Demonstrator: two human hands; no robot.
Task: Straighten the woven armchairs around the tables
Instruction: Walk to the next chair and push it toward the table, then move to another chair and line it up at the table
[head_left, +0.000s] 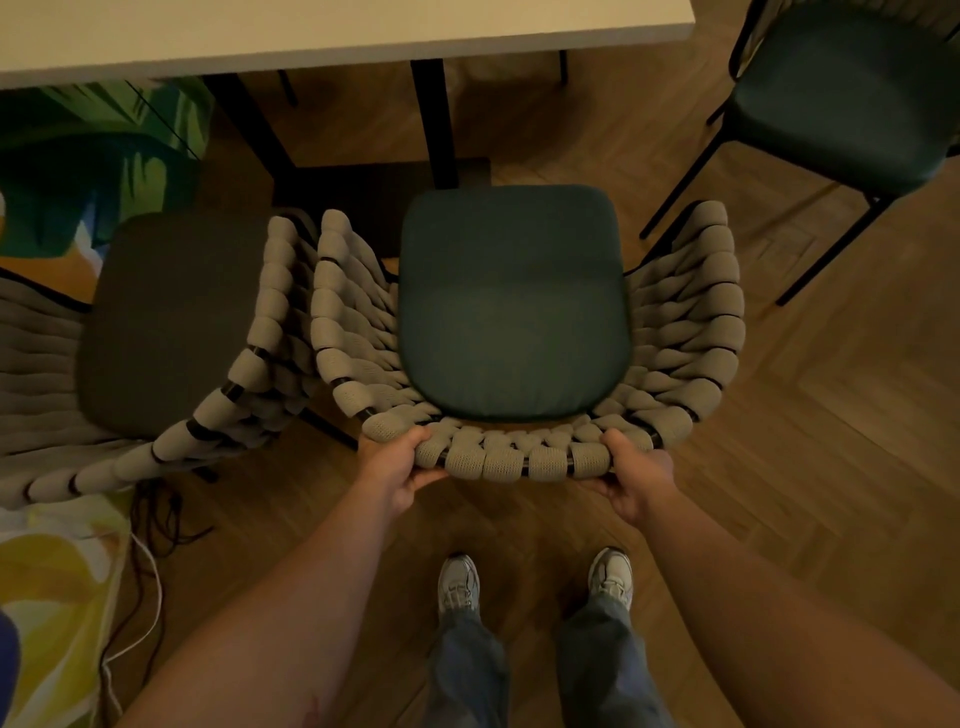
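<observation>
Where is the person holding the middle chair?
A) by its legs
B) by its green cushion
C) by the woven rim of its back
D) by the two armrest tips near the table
C: the left hand and right hand both curl round the woven back rim of the chair, on the side away from the table and off the cushion.

The left armchair (171, 322) stands just beside the middle armchair (519, 460), with barely a gap between their woven arms. A black table leg (434, 119) stands just ahead of the seat. On the right, bare floor (831, 415) lies open up to the third chair (841, 93).
</observation>
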